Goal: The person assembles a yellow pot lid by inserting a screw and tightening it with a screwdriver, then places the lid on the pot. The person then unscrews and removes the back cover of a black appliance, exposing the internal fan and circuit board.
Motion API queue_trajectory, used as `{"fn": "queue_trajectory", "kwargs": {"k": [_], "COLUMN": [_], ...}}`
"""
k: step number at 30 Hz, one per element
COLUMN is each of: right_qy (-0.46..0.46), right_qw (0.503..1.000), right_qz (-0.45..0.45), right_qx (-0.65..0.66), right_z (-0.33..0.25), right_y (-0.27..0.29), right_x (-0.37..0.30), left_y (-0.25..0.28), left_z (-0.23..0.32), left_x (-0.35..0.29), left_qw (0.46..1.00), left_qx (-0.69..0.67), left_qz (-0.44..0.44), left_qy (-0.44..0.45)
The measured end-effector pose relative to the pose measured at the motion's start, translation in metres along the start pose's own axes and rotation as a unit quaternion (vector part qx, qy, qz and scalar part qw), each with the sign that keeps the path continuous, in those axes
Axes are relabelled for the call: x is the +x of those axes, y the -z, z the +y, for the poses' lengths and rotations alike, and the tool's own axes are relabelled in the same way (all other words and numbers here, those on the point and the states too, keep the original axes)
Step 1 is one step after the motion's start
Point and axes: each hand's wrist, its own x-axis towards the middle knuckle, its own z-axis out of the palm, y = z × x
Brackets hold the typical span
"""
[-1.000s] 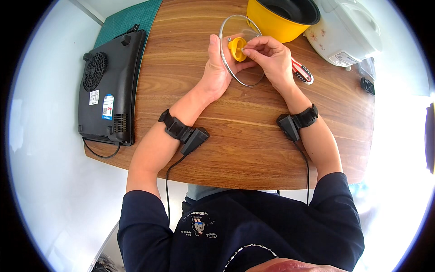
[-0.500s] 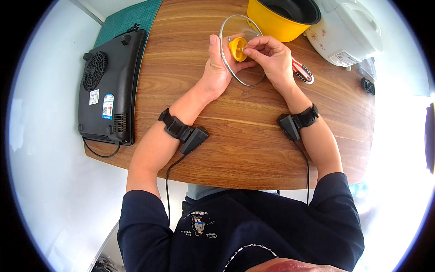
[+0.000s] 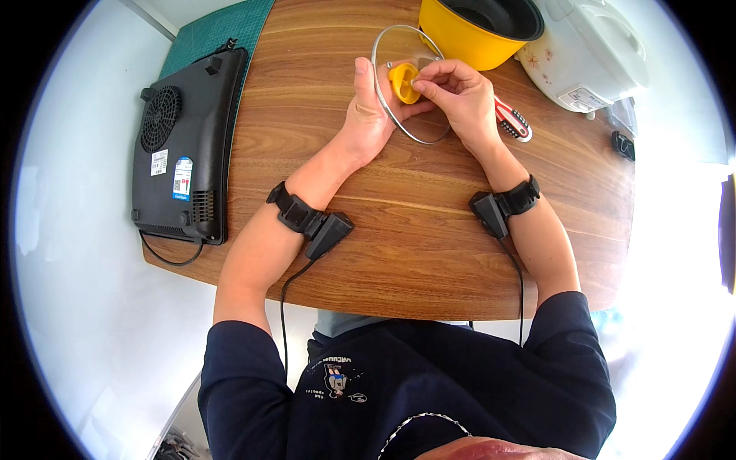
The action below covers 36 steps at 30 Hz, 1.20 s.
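A round glass lid (image 3: 415,138) with a metal rim is held up over the far middle of the table. My left hand (image 3: 376,107) grips it, thumb outside the rim and fingers behind the glass. A yellow lid knob (image 3: 400,86), its hollow side showing, sits at the glass by the left fingers. My right hand (image 3: 460,92) pinches at the hollow of the knob with thumb and forefinger. A small pale piece shows at those fingertips, too small to name. Just right of that hand lies a red, white and black handled tool (image 3: 515,124), its other end hidden behind the hand.
A yellow pot (image 3: 468,42) with a dark inside stands at the far edge, beside a white rice cooker (image 3: 583,57). On the left lies a black appliance (image 3: 180,153), vent side up, partly on a green mat (image 3: 218,34). Small black object (image 3: 622,146) at right.
The yellow knob has turned slightly in my left hand. Both hands otherwise keep nearly the same place and hold.
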Motion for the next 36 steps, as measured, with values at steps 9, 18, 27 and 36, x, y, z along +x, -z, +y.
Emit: {"fn": "queue_trajectory", "kwargs": {"k": [9, 18, 27, 36], "right_qy": [0.001, 0.017, 0.012, 0.008], "right_qw": [1.000, 0.999, 1.000, 1.000], "right_qz": [0.001, 0.003, 0.002, -0.001], "right_qx": [-0.002, -0.027, -0.017, -0.026], "right_z": [0.0017, 0.0036, 0.0047, 0.0043], "right_y": [-0.0004, 0.0013, 0.0008, -0.0024], "right_x": [0.0011, 0.0009, 0.0008, 0.0013], "left_y": [-0.0008, -0.0022, -0.0040, -0.0015], "left_z": [0.0017, 0.0014, 0.0021, 0.0015], "left_x": [-0.0004, -0.0007, -0.0007, -0.0024], "left_qw": [1.000, 1.000, 1.000, 1.000], "left_qx": [0.002, 0.008, 0.010, -0.014], "left_qz": [-0.003, -0.001, 0.005, 0.023], "left_qy": [-0.002, 0.003, 0.005, -0.004]}}
